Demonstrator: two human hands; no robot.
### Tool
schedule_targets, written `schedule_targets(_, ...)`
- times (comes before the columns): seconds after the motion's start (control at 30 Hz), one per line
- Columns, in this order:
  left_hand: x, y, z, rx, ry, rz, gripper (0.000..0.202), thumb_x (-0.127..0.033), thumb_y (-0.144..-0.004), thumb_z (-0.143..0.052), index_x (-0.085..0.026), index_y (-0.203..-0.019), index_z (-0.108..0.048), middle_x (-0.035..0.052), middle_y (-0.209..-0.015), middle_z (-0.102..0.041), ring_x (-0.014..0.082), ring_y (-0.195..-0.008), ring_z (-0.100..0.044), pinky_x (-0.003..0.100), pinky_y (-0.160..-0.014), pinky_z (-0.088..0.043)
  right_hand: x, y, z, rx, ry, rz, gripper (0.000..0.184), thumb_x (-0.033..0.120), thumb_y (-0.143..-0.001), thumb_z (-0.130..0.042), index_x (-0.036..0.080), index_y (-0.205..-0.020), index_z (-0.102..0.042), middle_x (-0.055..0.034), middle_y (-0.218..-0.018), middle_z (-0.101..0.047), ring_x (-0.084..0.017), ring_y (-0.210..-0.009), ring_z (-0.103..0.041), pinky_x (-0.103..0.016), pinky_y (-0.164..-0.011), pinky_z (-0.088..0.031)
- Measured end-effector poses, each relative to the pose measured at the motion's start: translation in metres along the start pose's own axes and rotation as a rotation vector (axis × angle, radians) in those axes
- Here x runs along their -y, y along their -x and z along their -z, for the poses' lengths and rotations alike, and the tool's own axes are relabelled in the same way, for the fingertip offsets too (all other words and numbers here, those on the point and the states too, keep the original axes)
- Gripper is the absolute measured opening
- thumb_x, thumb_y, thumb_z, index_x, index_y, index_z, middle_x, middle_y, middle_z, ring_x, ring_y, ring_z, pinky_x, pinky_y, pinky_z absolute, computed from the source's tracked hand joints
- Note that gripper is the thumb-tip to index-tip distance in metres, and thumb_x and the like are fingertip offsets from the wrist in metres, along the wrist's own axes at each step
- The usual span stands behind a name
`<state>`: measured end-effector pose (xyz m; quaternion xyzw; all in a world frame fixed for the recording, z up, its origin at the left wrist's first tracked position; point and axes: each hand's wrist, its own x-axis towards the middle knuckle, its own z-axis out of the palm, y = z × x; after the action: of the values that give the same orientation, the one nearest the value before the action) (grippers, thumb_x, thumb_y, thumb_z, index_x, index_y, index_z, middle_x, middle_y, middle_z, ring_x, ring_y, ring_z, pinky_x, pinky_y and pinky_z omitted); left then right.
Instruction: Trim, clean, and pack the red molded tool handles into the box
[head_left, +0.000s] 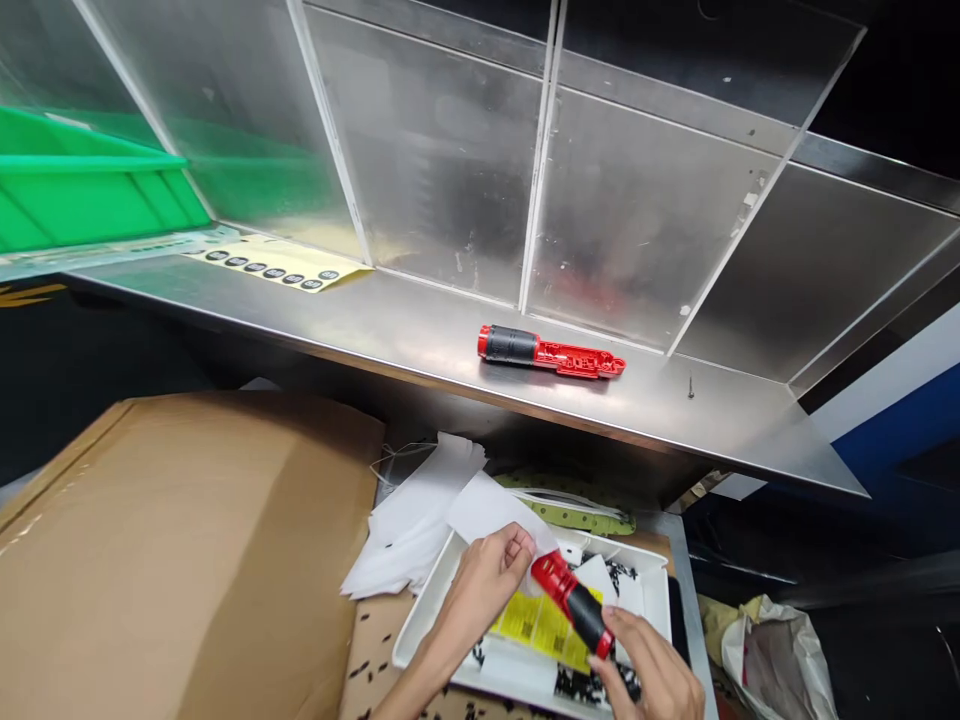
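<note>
The right grip (pixel 652 660) was closed on the near end of a red and black part (pixel 576 602), with the fingers and thumb at its black sleeve and red collar. The part was held tilted above a white tray (pixel 661 612), its red end directed away and to the left. Sound handling called for a hold low on the collar, leaving the red end unobstructed.

The left grip (pixel 487 565) was pinched on the edge of a thin white sheet (pixel 487 500), beside that red end. Whether the end lay inside the sheet or only against it could not be told. A light pinch, with the sheet kept flat, would have limited creasing or tearing. The work was best kept above the yellow labels (pixel 536 622) in the tray, to avoid dragging them.

Beyond the tray's left corner lay a stack of white sheets (pixel 420 520). Farther off, a steel shelf (pixel 420 310) carried a second red and black part (pixel 551 352), a screw (pixel 691 386) and a sticker sheet (pixel 289 265).
</note>
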<state>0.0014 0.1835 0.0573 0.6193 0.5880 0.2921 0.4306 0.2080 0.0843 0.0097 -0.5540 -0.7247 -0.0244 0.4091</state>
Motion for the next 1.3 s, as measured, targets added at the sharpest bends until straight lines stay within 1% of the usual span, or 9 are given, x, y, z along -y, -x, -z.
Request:
schedule_targets(0.27, -0.036, 0.020, -0.017, 0.022, 0.080, -0.015, 0.020, -0.035, -0.082, -0.049, -0.023, -0.070, -0.059, 0.0004, -0.064, -0.067, 0.0204, -0.061, -0.060, 0.029, -0.062, -0.041, 0.007, -0.003, -0.008, -0.021, -0.016, 0.000, 0.023, 0.030, -0.092, -0.057, 0.023, -0.113, -0.066, -0.0084, -0.097, -0.076, -0.025, -0.086, -0.074, -0.036, -0.081, -0.060)
schedule_targets(0.43, -0.050, 0.055, -0.029, 0.031, 0.142, -0.044, 0.021, -0.040, -0.082, -0.058, -0.024, -0.069, -0.063, -0.0001, -0.065, -0.064, 0.0195, -0.061, -0.057, 0.029, -0.061, -0.040, 0.013, -0.011, 0.008, -0.072, 0.017, 0.012, 0.021, 0.028, -0.093, -0.058, 0.021, -0.111, -0.065, -0.0087, -0.096, -0.076, -0.025, -0.086, -0.074, -0.038, -0.081, -0.060)
schedule_targets(0.57, -0.032, 0.081, -0.032, -0.277, 0.852, 0.126, 0.028, -0.039, -0.070, -0.079, -0.027, -0.090, -0.065, -0.0025, -0.081, -0.063, 0.0190, -0.089, -0.060, 0.024, -0.080, -0.044, 0.020, -0.012, 0.036, -0.101, 0.023, 0.059, 0.021, 0.027, -0.089, -0.064, 0.020, -0.108, -0.066, -0.0087, -0.096, -0.076, -0.024, -0.087, -0.074, -0.034, -0.079, -0.061)
schedule_targets(0.63, -0.023, 0.089, -0.035, -0.344, 1.195, 0.258, 0.028, -0.044, -0.076, -0.073, -0.029, -0.097, -0.060, -0.0026, -0.090, -0.063, 0.0183, -0.103, -0.059, 0.025, -0.091, -0.044, 0.028, -0.011, 0.050, -0.102, -0.005, 0.103, 0.022, 0.026, -0.087, -0.067, 0.020, -0.108, -0.067, -0.0083, -0.094, -0.076, -0.024, -0.085, -0.074, -0.030, -0.075, -0.061)
schedule_targets(0.77, -0.025, 0.105, -0.048, -0.048, 1.474, 0.418, 0.038, -0.049, -0.093, -0.047, -0.018, -0.109, -0.062, 0.0105, -0.098, -0.070, 0.0260, -0.099, -0.066, 0.041, -0.088, -0.053, 0.055, -0.008, 0.073, -0.047, -0.072, 0.090, 0.022, 0.030, -0.088, -0.065, 0.020, -0.108, -0.068, -0.0075, -0.094, -0.076, -0.022, -0.084, -0.074, -0.027, -0.071, -0.061)
schedule_targets(0.9, -0.029, 0.130, -0.062, 0.055, 1.701, 0.503, 0.029, -0.027, -0.096, -0.050, -0.016, -0.121, -0.058, 0.0061, -0.094, -0.076, 0.0184, -0.087, -0.072, 0.032, -0.081, -0.057, 0.075, 0.004, 0.092, -0.075, -0.086, 0.071, 0.032, 0.038, -0.090, -0.062, 0.018, -0.115, -0.065, -0.0100, -0.105, -0.075, -0.024, -0.098, -0.071, -0.032, -0.083, -0.058)
schedule_targets(1.0, -0.021, 0.152, -0.066, 0.069, 1.806, 0.607, 0.024, -0.016, -0.096, -0.049, -0.014, -0.118, -0.058, 0.0029, -0.081, -0.078, 0.0148, -0.076, -0.073, 0.029, -0.078, -0.057, 0.080, 0.017, 0.103, -0.031, -0.125, -0.047, 0.024, 0.037, -0.094, -0.055, 0.019, -0.107, -0.067, -0.0085, -0.101, -0.074, -0.021, -0.092, -0.071, -0.029, -0.077, -0.057)
schedule_targets(1.13, -0.011, 0.184, -0.072, 0.138, 1.910, 0.682, 0.023, -0.030, -0.098, -0.049, -0.014, -0.100, -0.064, 0.0065, -0.081, -0.078, 0.0194, -0.082, -0.074, 0.039, -0.085, -0.056, 0.088, 0.036, 0.107, 0.182, -0.181, -0.145, 0.024, 0.038, -0.097, -0.049, 0.022, -0.091, -0.067, -0.0037, -0.085, -0.070, -0.017, -0.074, -0.068, -0.024, -0.064, -0.051)
schedule_targets(1.3, -0.005, 0.218, -0.085, 0.289, 1.974, 0.746, 0.042, -0.048, -0.097, -0.045, -0.012, -0.094, -0.067, 0.0067, -0.075, -0.077, 0.0193, -0.070, -0.072, 0.044, -0.083, -0.052, 0.099, 0.061, 0.106, 0.318, -0.155, -0.076, 0.029, 0.038, -0.098, -0.044, 0.023, -0.083, -0.064, -0.0011, -0.079, -0.066, -0.015, -0.071, -0.063, -0.023, -0.063, -0.045)
